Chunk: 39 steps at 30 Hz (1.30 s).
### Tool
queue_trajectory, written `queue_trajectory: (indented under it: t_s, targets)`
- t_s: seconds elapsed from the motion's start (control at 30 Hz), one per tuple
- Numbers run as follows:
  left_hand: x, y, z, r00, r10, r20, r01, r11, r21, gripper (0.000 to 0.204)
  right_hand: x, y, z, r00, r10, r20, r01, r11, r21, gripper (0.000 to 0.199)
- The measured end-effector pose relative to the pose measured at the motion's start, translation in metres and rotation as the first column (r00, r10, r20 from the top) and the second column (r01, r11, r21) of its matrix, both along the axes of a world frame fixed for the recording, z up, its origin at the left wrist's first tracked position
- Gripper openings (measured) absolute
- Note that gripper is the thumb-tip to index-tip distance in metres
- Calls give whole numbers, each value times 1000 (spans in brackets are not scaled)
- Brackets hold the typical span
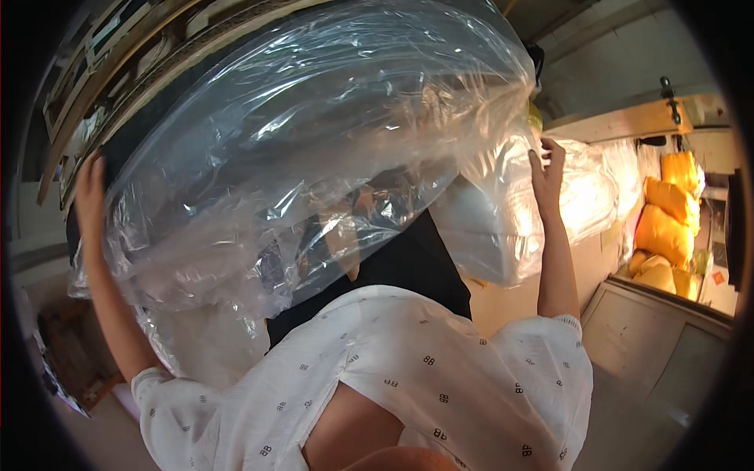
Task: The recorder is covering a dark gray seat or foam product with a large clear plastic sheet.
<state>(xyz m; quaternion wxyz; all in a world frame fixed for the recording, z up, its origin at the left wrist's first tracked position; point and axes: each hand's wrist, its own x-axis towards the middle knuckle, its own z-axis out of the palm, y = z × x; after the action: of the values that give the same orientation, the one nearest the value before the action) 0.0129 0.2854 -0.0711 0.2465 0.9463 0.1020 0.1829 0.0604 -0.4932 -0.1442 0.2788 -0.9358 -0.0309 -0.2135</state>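
Note:
A large sheet of clear, crinkled plastic (314, 133) spreads in front of me over a big dark item, whose kind the plastic and its glare hide. My left hand (90, 196) is at the left edge of the sheet, fingers stretched upward and slightly blurred. At the right end of the sheet is my right hand (547, 177), its thumb and bent fingers apart, with no plastic visibly gripped between them. The lower part of the plastic hangs in loose folds close to my body.
Wooden slats (102, 102) run behind the sheet at the upper left. More plastic-wrapped pale goods (589, 180) lie to the right, beside a wooden beam (620, 122). Farther right are stacked yellow bags (664, 228) and a grey panel (636, 337). A brown wooden item (78, 345) stands lower left.

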Motion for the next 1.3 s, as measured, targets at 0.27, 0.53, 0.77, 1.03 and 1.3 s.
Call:
queue_trajectory:
  t_s: [0.27, 0.53, 0.77, 1.03, 1.3]
  targets:
    - [49, -185, -5, 949, -244, 202, 219, 966, 139, 16, 64, 35, -46, 986, 165, -8, -139, 858, 495, 22]
    - [29, -170, -8, 982, -19, 190, 21, 1000, -8, 18, 75, 15, 21, 905, 424, -38, -69, 234, 970, 15]
    - [33, -158, -13, 991, -18, 133, 34, 993, -115, 20, 96, 7, 69, 927, 374, 20, -158, 344, 926, 12]
    - [20, -148, -14, 990, 77, 120, -54, 982, -179, 23, 131, 11, 104, 783, 622, -11, -92, 134, 987, 18]
    - [-1, -164, -5, 984, -5, 178, 50, 967, -249, 14, 241, 33, 93, 921, 104, 376, 103, 864, -492, 14]
